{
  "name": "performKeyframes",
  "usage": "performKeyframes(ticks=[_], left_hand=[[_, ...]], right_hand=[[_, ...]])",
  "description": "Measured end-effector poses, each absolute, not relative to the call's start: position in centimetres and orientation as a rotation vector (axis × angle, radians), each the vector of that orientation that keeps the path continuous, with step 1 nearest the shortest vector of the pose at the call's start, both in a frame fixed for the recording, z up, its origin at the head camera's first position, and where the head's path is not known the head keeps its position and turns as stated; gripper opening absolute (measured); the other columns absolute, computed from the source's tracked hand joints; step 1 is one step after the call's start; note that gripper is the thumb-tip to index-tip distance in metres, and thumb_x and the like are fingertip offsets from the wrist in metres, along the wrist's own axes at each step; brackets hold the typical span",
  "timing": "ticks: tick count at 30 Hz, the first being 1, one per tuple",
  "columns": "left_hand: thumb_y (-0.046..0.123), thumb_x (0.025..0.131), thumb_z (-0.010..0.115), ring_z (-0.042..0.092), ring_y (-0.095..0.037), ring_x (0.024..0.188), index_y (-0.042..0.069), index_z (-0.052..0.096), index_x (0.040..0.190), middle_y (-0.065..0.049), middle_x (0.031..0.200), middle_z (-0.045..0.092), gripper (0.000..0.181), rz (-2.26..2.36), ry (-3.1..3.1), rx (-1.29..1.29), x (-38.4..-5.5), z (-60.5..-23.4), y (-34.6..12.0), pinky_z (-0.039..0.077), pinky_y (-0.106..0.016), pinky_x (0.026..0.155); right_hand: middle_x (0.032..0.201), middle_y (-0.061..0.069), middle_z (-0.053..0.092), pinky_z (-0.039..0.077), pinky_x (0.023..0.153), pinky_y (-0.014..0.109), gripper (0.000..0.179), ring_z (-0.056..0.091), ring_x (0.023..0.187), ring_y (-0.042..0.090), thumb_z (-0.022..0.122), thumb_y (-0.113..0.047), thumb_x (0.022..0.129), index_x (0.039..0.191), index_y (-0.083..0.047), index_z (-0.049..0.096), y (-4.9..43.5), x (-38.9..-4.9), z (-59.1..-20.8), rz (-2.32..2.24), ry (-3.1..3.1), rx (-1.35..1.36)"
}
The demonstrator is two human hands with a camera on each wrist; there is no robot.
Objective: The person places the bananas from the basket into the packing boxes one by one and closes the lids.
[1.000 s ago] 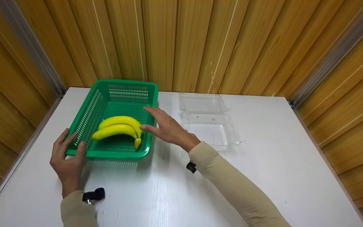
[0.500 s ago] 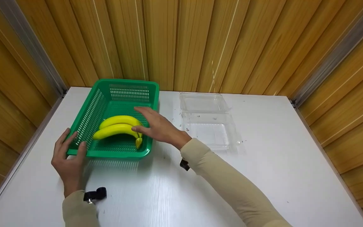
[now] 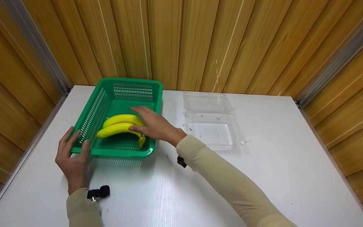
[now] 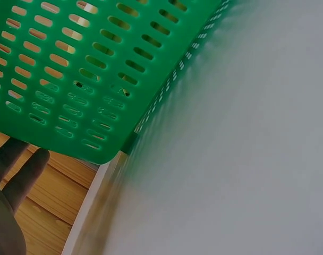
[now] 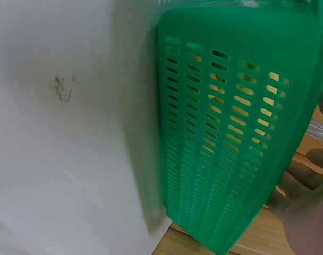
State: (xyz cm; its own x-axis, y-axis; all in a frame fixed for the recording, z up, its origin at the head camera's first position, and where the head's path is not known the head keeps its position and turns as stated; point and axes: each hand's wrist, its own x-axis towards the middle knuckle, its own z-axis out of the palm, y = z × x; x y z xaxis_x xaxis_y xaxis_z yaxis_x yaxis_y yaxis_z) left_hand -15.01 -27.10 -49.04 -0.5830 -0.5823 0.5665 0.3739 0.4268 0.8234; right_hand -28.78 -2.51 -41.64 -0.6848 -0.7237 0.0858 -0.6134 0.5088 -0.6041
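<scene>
A green plastic basket point(image 3: 121, 152) with slotted walls sits at the left of the white table. Inside it, toward the near end, lies a bunch of yellow bananas point(image 3: 118, 129), its stem at the right. My left hand point(image 3: 71, 160) is at the basket's near left corner, fingers spread beside the rim and thumb at the near edge. Over the right rim reaches my right hand point(image 3: 158, 126), its thumb and fingers spread above the bananas and overlapping their right part. In the right wrist view its fingers point(image 5: 305, 175) show past the basket's top rim.
A clear plastic clamshell box point(image 3: 211, 134) lies unfolded to the right of the basket, its lid point(image 3: 207, 102) toward the back wall. Wood-patterned panels point(image 3: 197, 44) close off the back and both sides of the table point(image 3: 288, 164).
My right hand has moved left, from the basket's right rim to over the bananas. My left hand keeps its place at the corner. The whole head view has shifted slightly.
</scene>
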Motion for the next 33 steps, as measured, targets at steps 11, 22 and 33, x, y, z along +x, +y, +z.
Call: performKeyframes(ticks=[11, 22, 33], left_hand=[[-0.005, 0.090, 0.073, 0.054, -0.026, 0.141, -0.007, 0.072, 0.129, -0.021, 0.146, 0.062, 0.039, -1.297, -1.759, 0.172, -15.1, -49.1, -27.0, 0.044, -0.026, 0.112], [-0.002, 0.090, 0.075, 0.054, -0.019, 0.140, 0.003, 0.075, 0.132, -0.006, 0.148, 0.063, 0.041, -1.287, -1.774, 0.224, -16.8, -52.3, -29.2, 0.046, -0.025, 0.110], [-0.003, 0.092, 0.071, 0.054, -0.024, 0.140, -0.006, 0.073, 0.129, -0.019, 0.147, 0.062, 0.038, -1.310, -1.751, 0.213, -15.5, -49.8, -27.4, 0.045, -0.026, 0.111]], right_hand=[[0.160, 0.007, 0.047, 0.041, 0.118, 0.037, 0.075, 0.051, 0.134, 0.020, 0.071, -0.043, 0.102, 0.163, -0.013, 0.042, -4.2, -29.4, -42.4, -0.831, 2.604, -1.156], [0.152, 0.007, 0.053, 0.043, 0.115, 0.036, 0.072, 0.053, 0.124, 0.020, 0.073, -0.041, 0.102, 0.161, -0.012, 0.044, -5.4, -29.7, -42.8, -0.715, 2.612, -1.168], [0.135, 0.005, 0.057, 0.049, 0.103, 0.035, 0.066, 0.056, 0.110, 0.020, 0.078, -0.029, 0.099, 0.157, -0.012, 0.050, -6.0, -29.8, -43.3, -0.612, 2.646, -1.172]])
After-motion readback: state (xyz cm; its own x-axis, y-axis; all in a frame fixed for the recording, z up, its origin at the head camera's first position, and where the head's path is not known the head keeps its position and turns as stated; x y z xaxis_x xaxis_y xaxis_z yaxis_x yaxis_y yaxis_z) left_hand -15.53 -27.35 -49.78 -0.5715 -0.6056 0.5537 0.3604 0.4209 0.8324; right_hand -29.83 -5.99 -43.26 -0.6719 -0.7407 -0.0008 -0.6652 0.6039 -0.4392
